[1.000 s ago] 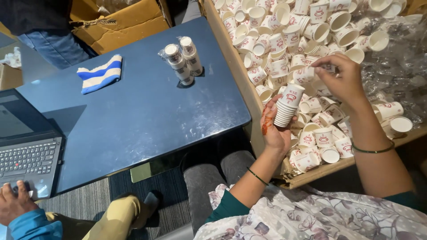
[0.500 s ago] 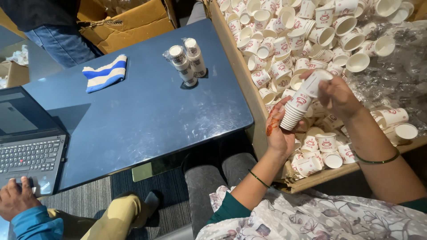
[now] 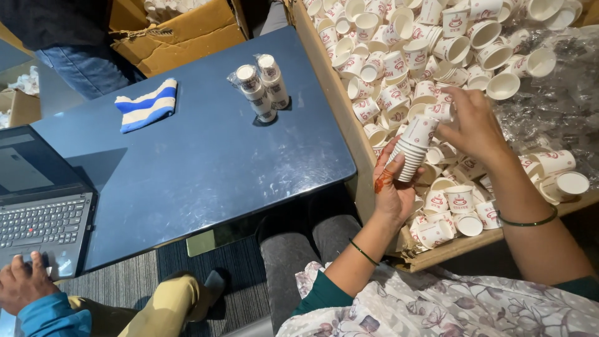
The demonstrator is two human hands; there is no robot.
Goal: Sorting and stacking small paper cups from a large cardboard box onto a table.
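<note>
The person's left hand holds a stack of small paper cups from below, and its grip is closed around the bottom of the stack. The stack leans a little and sits just above the near edge of a big cardboard box. The right hand is at the top of the stack — its fingers are closed on the top cup there. A thin green bangle goes around the right wrist.

The box is full of loose cups, white with a red picture on them, lying every which way. Some clear plastic wrap lies on the right side of the box.

Left of the box is a dark blue worktop. On it stand two wrapped packs of cups, close together and well apart from the hands. A folded cloth with blue and white stripes lies farther left. A laptop sits at the left edge, and another person's hand in a blue sleeve rests on it. A second brown box stands behind the worktop.
</note>
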